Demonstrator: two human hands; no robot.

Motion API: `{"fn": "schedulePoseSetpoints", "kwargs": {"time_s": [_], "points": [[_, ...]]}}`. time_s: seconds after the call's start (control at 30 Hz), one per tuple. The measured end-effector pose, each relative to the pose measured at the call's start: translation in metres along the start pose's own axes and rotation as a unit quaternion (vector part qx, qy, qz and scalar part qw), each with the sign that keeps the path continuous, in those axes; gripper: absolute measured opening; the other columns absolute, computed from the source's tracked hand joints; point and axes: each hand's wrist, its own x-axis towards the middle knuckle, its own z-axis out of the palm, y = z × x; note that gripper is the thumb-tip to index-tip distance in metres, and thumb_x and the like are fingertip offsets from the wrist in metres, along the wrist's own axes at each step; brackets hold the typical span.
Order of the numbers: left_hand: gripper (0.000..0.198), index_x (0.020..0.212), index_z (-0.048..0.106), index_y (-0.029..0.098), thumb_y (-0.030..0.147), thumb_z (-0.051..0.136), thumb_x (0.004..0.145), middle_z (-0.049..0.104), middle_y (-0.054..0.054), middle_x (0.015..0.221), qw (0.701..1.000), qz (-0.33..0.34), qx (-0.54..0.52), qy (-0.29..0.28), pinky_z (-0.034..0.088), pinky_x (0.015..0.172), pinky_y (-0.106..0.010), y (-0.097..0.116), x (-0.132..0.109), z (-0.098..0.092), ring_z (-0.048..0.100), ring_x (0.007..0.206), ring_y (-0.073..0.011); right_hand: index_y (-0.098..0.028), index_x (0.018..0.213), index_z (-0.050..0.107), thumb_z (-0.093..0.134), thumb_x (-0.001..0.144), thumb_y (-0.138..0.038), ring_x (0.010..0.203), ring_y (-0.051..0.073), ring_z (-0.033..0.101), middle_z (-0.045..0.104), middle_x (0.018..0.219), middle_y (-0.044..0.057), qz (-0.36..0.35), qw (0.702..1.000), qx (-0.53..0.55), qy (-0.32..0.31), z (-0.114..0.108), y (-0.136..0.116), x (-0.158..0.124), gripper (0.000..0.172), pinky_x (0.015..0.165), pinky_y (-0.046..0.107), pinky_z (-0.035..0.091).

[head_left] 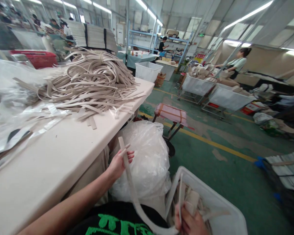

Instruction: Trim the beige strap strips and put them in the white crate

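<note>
A long beige fabric strap (130, 182) hangs in a curve between my two hands. My left hand (120, 161) is closed on it close to its upper end, beside the table edge and in front of a white plastic bag. Down at the lower right, my right hand (192, 220) is closed around the strap's other end, over a white bin (225, 199). More beige strips and pieces (192, 199) lie in that bin, partly hidden by the hand. A large tangled heap of similar straps (95, 81) covers the far part of the table (51, 163).
The full plastic bag (147, 156) stands against the table. Beyond it is a pink padded stool (170, 114). White carts (198, 85) with beige pieces stand further back, near a person (237, 63). Stacked sheets (287, 169) lie at the right.
</note>
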Motion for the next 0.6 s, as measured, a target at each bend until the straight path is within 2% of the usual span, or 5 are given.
{"fn": "schedulePoseSetpoints", "kwargs": {"time_s": [0.17, 0.3, 0.43, 0.53, 0.6], "points": [[0.034, 0.110, 0.068, 0.014, 0.040, 0.063, 0.088, 0.072, -0.014, 0.108, 0.972, -0.023, 0.133, -0.194, 0.053, 0.077, -0.032, -0.038, -0.033, 0.004, 0.067, 0.096, -0.0243, -0.015, 0.074, 0.062, 0.060, 0.076, -0.073, 0.041, 0.010, 0.045, 0.063, 0.058, 0.005, -0.052, 0.997, 0.014, -0.048, 0.074, -0.019, 0.043, 0.058, 0.040, 0.022, 0.034], [0.038, 0.091, 0.074, 0.015, 0.051, 0.062, 0.086, 0.066, -0.006, 0.067, 0.936, -0.016, 0.215, -0.277, 0.048, 0.066, -0.029, -0.052, -0.044, 0.000, 0.061, 0.069, -0.0202, -0.016, 0.077, 0.064, 0.057, 0.084, -0.067, 0.047, 0.012, 0.053, 0.062, 0.058, 0.001, -0.094, 0.992, -0.002, -0.079, 0.110, -0.033, 0.065, 0.052, 0.042, 0.021, 0.038], [0.038, 0.090, 0.074, 0.016, 0.052, 0.063, 0.085, 0.059, -0.003, 0.058, 0.914, 0.008, 0.302, -0.269, 0.039, 0.053, -0.027, -0.048, -0.045, 0.005, 0.050, 0.054, -0.0165, -0.016, 0.077, 0.065, 0.053, 0.086, -0.065, 0.051, 0.016, 0.058, 0.061, 0.059, 0.002, -0.130, 0.987, -0.069, -0.071, 0.117, -0.031, 0.070, 0.050, 0.043, 0.023, 0.042], [0.031, 0.088, 0.074, 0.019, 0.047, 0.060, 0.086, 0.066, -0.005, 0.069, 0.907, 0.078, 0.333, -0.246, 0.043, 0.065, -0.028, -0.037, -0.041, 0.010, 0.058, 0.068, -0.0213, -0.017, 0.080, 0.067, 0.052, 0.090, -0.056, 0.057, 0.017, 0.060, 0.063, 0.062, 0.003, -0.190, 0.969, -0.159, -0.010, 0.105, -0.031, 0.067, 0.044, 0.053, 0.025, 0.046], [0.024, 0.081, 0.073, 0.020, 0.040, 0.060, 0.086, 0.069, -0.006, 0.079, 0.873, 0.162, 0.388, -0.248, 0.043, 0.078, -0.030, -0.029, -0.037, 0.009, 0.060, 0.081, -0.0241, -0.017, 0.094, 0.068, 0.053, 0.091, -0.053, 0.056, 0.016, 0.058, 0.060, 0.059, 0.000, -0.205, 0.966, -0.149, 0.047, 0.096, -0.034, 0.061, 0.039, 0.057, 0.025, 0.046]]}}
